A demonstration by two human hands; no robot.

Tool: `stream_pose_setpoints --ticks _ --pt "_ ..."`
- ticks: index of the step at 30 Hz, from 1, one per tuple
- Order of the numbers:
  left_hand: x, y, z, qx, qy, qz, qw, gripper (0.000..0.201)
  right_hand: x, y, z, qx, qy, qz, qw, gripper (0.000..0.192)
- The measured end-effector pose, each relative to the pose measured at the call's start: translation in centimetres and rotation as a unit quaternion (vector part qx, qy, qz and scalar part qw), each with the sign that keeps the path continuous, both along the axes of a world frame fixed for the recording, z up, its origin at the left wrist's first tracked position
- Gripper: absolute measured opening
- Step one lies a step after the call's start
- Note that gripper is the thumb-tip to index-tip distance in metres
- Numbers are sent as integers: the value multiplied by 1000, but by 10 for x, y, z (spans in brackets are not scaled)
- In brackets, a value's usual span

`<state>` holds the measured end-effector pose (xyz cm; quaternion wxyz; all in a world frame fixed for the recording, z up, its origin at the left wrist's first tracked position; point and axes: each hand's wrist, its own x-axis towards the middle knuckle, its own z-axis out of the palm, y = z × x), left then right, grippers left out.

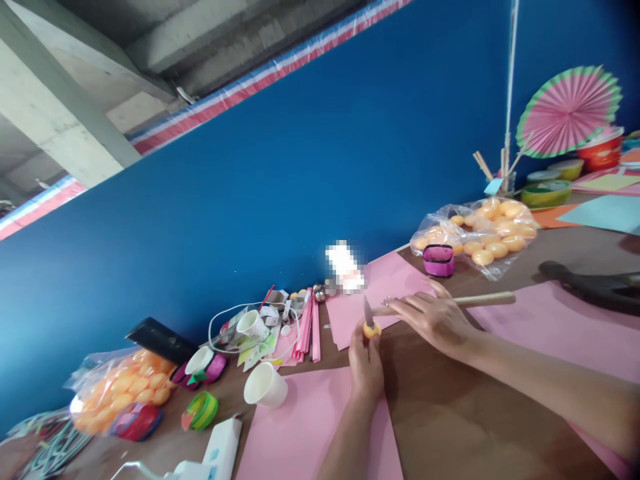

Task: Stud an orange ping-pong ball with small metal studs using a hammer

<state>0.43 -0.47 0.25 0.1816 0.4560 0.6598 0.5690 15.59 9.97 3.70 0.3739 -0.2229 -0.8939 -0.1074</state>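
Note:
My left hand (365, 365) pinches a small orange ball (371, 329) between its fingertips, just above the brown table (450, 413). A short metal blade (367, 311) stands against the top of the ball. My right hand (434, 319) lies over a long wooden handle (487, 299) that runs from the blade out to the right, and its fingers curl around it. Both hands meet over the gap between two pink paper sheets (310, 427).
A clear bag of orange balls (483, 233) and a pink tape roll (439, 260) lie behind my right hand. Another bag of balls (120, 390), paper cups (265, 385), tape rolls and pink strips (307, 327) lie to the left. A black tool (590, 283) lies at right; a blue wall (300, 167) stands behind.

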Motion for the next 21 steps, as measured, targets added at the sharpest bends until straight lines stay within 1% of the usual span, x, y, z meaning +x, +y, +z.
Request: stream_pose_setpoints --ticks 4,7,10,13,16,18,21 --pt "-1 1 -3 8 -15 8 1000 34 0 -1 2 0 19 -11 1000 26" --pt "-2 2 -5 3 -21 14 1000 35 1 -1 1 3 19 0 1000 26" --pt "-2 2 -3 -1 -22 24 999 34 1 0 1 1 22 2 1000 26" --pt "0 1 1 -2 -19 12 1000 31 1 -1 1 -7 31 -3 999 28" --pt "1 1 2 -5 -22 12 1000 29 0 -1 -1 -4 12 9 1000 28" --pt "0 1 1 -1 -27 21 999 30 -1 0 -2 -3 11 8 1000 27" --pt "-1 2 -4 10 -43 17 999 34 0 2 -2 -2 49 -9 999 27"
